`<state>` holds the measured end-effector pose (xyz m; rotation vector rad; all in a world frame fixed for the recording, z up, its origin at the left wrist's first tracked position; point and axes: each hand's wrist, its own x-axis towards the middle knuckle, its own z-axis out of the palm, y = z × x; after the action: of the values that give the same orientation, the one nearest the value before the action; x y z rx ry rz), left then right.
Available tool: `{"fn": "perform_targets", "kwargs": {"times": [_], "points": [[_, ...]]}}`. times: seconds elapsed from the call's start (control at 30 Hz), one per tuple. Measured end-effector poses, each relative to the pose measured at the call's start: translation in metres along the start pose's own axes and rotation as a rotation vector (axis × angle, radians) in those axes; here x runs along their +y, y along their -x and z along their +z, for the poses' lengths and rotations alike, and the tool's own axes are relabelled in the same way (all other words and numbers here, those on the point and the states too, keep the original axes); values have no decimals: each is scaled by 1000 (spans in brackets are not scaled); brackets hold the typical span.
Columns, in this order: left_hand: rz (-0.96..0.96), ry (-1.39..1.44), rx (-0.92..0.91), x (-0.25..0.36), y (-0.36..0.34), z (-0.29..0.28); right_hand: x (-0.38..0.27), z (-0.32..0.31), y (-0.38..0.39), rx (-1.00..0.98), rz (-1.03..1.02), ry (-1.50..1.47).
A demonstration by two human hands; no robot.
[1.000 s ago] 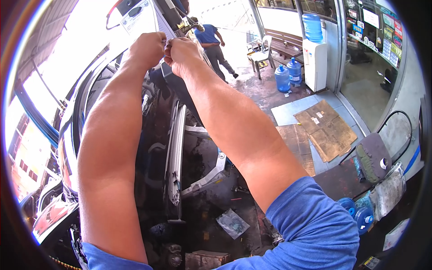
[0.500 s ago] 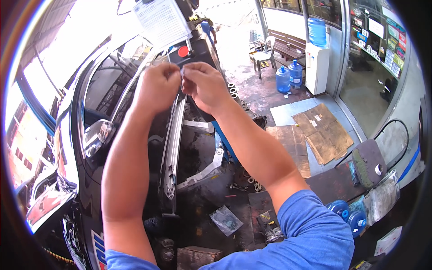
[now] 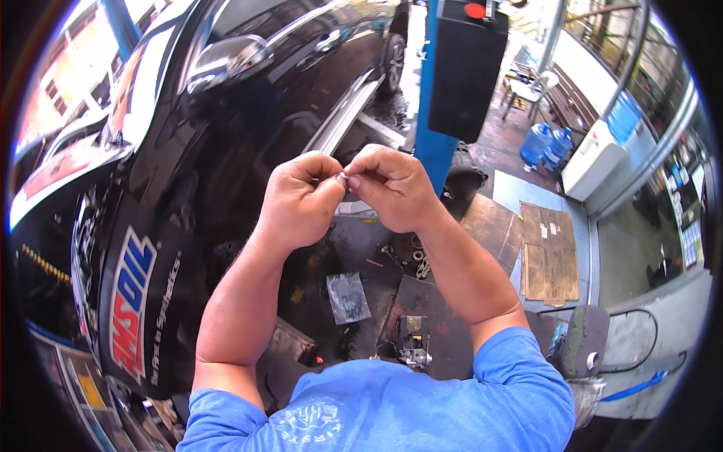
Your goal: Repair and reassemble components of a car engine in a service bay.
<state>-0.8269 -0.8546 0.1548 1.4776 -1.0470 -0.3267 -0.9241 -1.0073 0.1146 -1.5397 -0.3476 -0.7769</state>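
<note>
My left hand (image 3: 300,200) and my right hand (image 3: 395,190) meet at chest height. Both are closed, with thumbs and forefingers pinching a small whitish piece (image 3: 343,178) between them. Most of that piece is hidden by the fingertips, so its kind does not show. Past my left hand stands a dark vehicle (image 3: 248,151) with a chrome side mirror (image 3: 230,62). Beyond my right hand rises a blue post (image 3: 434,151) with a black box (image 3: 468,75) on it. Neither hand touches the vehicle or the post.
On the dark floor lie a clear plastic bag (image 3: 349,297) and a metal part (image 3: 414,348). Flattened cardboard (image 3: 550,256) is spread at the right. Farther back are blue water bottles (image 3: 536,145), a white dispenser (image 3: 602,160) and a plastic chair (image 3: 531,92).
My view has swung down and leftward, bringing in more of the vehicle's side. Both hands have come lower and nearer to me, still pinched together around the small piece.
</note>
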Motion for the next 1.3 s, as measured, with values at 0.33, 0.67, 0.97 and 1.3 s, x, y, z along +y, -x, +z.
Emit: {"fn": "perform_targets", "kwargs": {"times": [0.33,0.67,0.97,1.3], "points": [[-184,167,186,-11,122,-86,27,112,6,-294,-22,-37],[-151,-235,503,-23,223,-154,60,241,11,-485,34,153],[-221,-108,648,-41,271,-235,83,345,-26,-677,-409,271],[-226,97,855,-95,327,-408,150,540,-89,-778,-611,333]]}}
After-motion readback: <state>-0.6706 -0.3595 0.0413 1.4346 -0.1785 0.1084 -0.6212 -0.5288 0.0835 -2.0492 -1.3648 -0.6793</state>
